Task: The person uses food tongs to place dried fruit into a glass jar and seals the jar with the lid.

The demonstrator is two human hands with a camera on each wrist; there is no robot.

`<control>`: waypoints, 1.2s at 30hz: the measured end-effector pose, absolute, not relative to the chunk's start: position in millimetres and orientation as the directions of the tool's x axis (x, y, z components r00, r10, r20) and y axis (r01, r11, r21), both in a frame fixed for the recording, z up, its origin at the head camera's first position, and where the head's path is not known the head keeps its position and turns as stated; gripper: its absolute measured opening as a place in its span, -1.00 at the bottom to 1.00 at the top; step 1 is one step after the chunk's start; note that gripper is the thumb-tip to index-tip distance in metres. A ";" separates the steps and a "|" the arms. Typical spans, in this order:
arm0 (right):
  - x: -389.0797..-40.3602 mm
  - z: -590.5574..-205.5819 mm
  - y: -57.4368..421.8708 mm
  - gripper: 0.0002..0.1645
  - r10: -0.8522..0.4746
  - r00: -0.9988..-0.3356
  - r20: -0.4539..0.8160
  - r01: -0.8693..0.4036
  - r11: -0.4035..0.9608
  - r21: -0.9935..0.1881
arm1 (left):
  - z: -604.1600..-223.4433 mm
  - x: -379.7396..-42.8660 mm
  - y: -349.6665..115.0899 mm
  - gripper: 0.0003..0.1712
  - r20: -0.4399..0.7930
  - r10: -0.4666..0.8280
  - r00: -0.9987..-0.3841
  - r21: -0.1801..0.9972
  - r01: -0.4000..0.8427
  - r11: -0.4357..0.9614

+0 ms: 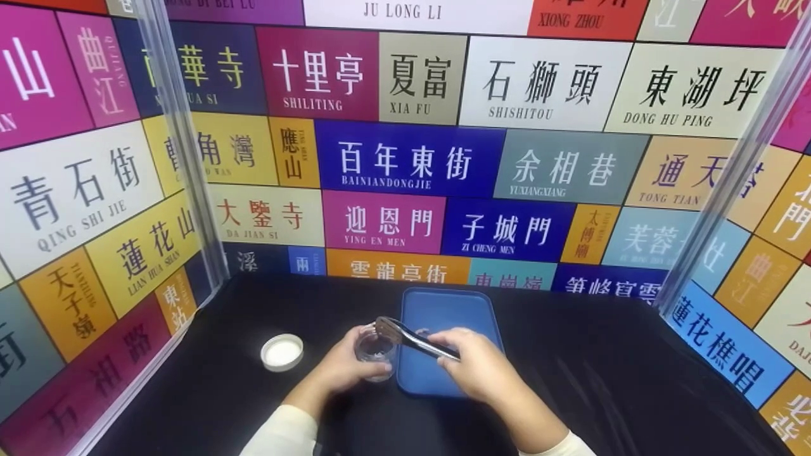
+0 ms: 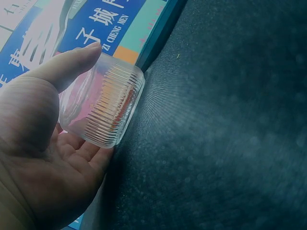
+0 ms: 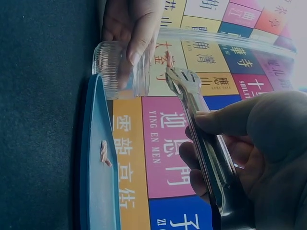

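Note:
My left hand [image 1: 342, 366] grips a clear ribbed glass jar [image 2: 115, 103], thumb on one side and fingers around the other. The jar is uncapped and stands beside the blue tray [image 1: 447, 307]. My right hand [image 1: 481, 367] holds metal tongs [image 3: 204, 134], with the thumb along one arm and fingers on the other. In the right wrist view the tong tips pinch a small pinkish piece [image 3: 169, 59] close to the jar's mouth. A few similar small pieces [image 3: 103, 152] lie on the tray. Something reddish shows through the jar's lower part.
A round white lid [image 1: 282, 353] lies on the black tablecloth [image 1: 253, 405] to the left of the jar. Behind the table rises a wall of colourful printed panels [image 1: 405, 158], with clear upright posts [image 1: 190, 145] at its corners.

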State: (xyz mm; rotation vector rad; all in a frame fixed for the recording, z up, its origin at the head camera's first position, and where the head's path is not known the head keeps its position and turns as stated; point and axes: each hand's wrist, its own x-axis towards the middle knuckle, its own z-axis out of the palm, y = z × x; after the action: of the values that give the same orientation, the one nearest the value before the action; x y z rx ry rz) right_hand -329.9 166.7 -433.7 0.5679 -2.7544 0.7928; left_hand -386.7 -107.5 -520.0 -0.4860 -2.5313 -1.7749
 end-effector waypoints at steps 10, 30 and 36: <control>-329.6 -433.9 166.8 -0.59 -0.312 -0.892 0.327 -0.437 0.779 -0.449 | -520.0 -386.3 -107.5 0.03 0.174 0.240 -0.955 0.922 0.244 0.300; -331.4 -433.5 167.6 -0.34 -0.280 -0.915 0.291 -0.389 0.803 -0.451 | -520.1 -386.8 -107.1 0.08 0.138 0.237 -0.962 0.931 0.207 0.300; -336.1 -434.0 172.6 -0.31 -0.236 -0.931 0.278 -0.347 0.808 -0.477 | -521.5 -389.3 -108.5 0.09 0.144 0.232 -0.962 0.913 0.220 0.343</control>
State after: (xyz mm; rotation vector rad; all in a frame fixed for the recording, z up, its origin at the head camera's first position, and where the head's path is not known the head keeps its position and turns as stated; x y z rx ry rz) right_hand -336.1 172.6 -434.0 0.4548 -2.7888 0.7943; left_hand -389.3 -108.5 -521.5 -0.4347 -2.5837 -1.7535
